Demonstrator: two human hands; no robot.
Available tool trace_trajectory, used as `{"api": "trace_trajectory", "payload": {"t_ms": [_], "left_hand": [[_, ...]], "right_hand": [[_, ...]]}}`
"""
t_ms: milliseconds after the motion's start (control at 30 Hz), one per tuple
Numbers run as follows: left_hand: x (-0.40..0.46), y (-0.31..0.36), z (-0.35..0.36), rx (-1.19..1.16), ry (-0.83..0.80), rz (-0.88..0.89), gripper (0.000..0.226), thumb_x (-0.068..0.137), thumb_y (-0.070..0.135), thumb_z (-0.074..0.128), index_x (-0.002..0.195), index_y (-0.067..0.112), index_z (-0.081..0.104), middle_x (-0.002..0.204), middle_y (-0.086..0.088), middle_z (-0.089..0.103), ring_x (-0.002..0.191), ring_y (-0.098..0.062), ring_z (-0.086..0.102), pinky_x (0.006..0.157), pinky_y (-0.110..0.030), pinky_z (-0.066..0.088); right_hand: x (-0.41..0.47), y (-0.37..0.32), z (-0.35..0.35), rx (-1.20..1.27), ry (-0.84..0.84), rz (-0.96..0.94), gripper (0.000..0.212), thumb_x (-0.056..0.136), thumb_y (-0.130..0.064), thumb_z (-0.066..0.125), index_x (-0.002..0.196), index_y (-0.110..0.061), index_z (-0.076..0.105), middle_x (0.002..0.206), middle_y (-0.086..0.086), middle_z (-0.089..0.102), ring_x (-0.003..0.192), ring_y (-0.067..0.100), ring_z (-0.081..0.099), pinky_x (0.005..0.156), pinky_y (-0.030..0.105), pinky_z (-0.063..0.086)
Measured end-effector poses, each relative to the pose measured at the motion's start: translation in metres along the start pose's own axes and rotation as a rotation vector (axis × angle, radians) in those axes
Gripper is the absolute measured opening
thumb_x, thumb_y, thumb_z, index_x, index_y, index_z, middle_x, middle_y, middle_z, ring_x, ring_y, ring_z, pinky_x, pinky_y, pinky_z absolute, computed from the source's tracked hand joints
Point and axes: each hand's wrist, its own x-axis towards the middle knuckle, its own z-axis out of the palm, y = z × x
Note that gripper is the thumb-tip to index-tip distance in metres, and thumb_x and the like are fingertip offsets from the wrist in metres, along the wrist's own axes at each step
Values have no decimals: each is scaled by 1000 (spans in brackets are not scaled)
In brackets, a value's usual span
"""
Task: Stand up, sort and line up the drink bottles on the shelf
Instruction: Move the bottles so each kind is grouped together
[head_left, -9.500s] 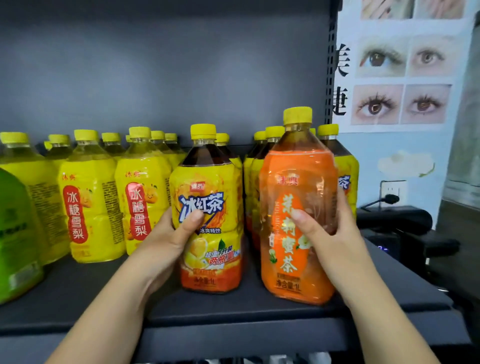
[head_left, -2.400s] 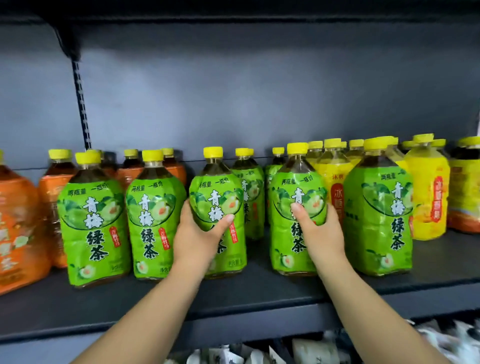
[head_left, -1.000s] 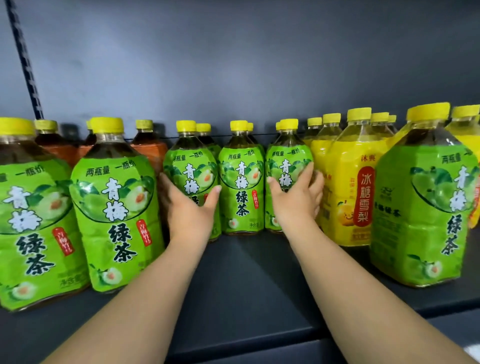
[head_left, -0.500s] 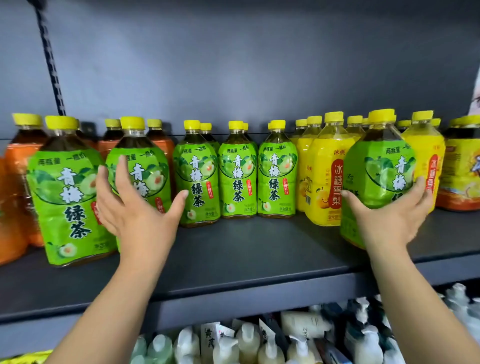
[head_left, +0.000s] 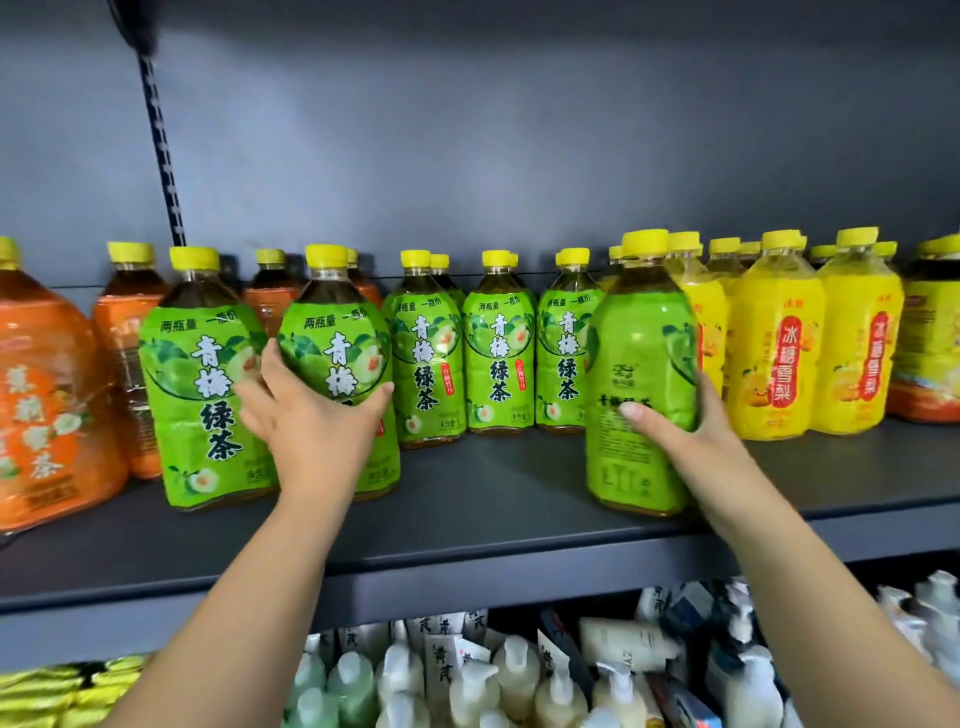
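- While both my arms reach onto the dark shelf (head_left: 467, 525), my left hand (head_left: 317, 426) wraps a front green tea bottle (head_left: 337, 364), thumb at its right flank and fingers curled round its left.
- My right hand (head_left: 691, 441) grips another green tea bottle (head_left: 641, 374), turned back-label outward, thumb across the front and fingers behind; it stands upright near the shelf's front edge.
- At nine o'clock of the left-hand bottle, a third green bottle (head_left: 202, 384) stands just beside it, touching my fingers.
- Between my hands, toward twelve o'clock, a row of green bottles (head_left: 498, 353) lines the back.
- At three o'clock of the right-hand bottle, yellow pear-drink bottles (head_left: 779, 353) crowd close.
- At far nine o'clock, orange tea bottles (head_left: 47, 395) fill the end.
- At six o'clock, below the shelf, pump bottles (head_left: 519, 680) sit blurred.
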Motion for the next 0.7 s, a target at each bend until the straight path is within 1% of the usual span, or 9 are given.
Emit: {"api": "trace_trajectory", "payload": {"t_ms": [67,133,233,300,333,400,467,567,700], "left_hand": [[-9,5,0,-35,-30,35,104,61,31,83,142,6,21,135,-20,29,129,-34,24,111,-39,15],[-20,13,4,-53,-69,74,105,60,33,83,142,8,23,133,-19,31,127,-32,26,107,-33,14],[-35,27,16,-78,-143,119,106,59,37,83,142,8,23,135,-18,32,127,-31,26,100,-26,12],[-41,35,27,-123,-210,126,106,60,37,82,142,8,20,138,-16,28,130,-30,23,103,-27,13],[-44,38,33,-140,-250,131,107,62,38,81,142,8,18,140,-16,24,132,-30,22,107,-29,16],[-47,45,43,-161,-339,135,108,66,40,78,144,10,9,145,-14,17,135,-28,21,109,-34,20],[-50,52,53,-188,-416,111,109,70,41,74,145,13,0,149,-12,12,137,-24,21,108,-34,23],[-51,53,68,-212,-470,99,109,74,43,70,145,17,-9,153,-11,10,139,-24,18,109,-35,22],[-48,51,84,-212,-466,94,109,76,45,67,145,16,-13,154,-12,6,142,-26,11,112,-37,17]], "right_hand": [[8,0,10,9,-77,27,84,76,-32,67,143,-33,17,119,-13,42,107,10,45,88,29,38],[17,0,18,-19,-121,57,79,83,-30,62,145,-28,14,120,-12,36,108,7,38,89,26,33],[29,5,22,-24,-138,98,69,84,-35,59,143,-26,24,134,-10,41,109,9,39,91,27,32],[34,8,25,-64,-89,96,68,86,-36,58,143,-21,25,127,-10,41,114,12,41,92,25,32],[36,11,27,-96,-48,93,72,84,-39,59,144,-20,24,126,-8,42,121,15,41,96,27,32],[42,18,30,-151,36,100,86,76,-49,64,144,-19,22,141,-1,42,131,24,39,107,37,33],[45,22,30,-186,105,119,100,67,-58,67,144,-17,19,145,6,39,132,28,37,108,46,33],[48,27,30,-209,150,155,118,50,-73,65,143,-17,20,145,8,38,133,31,35,108,49,32],[53,35,27,-171,115,160,107,62,-65,68,145,-20,17,149,6,32,137,30,29,111,49,28]]}}
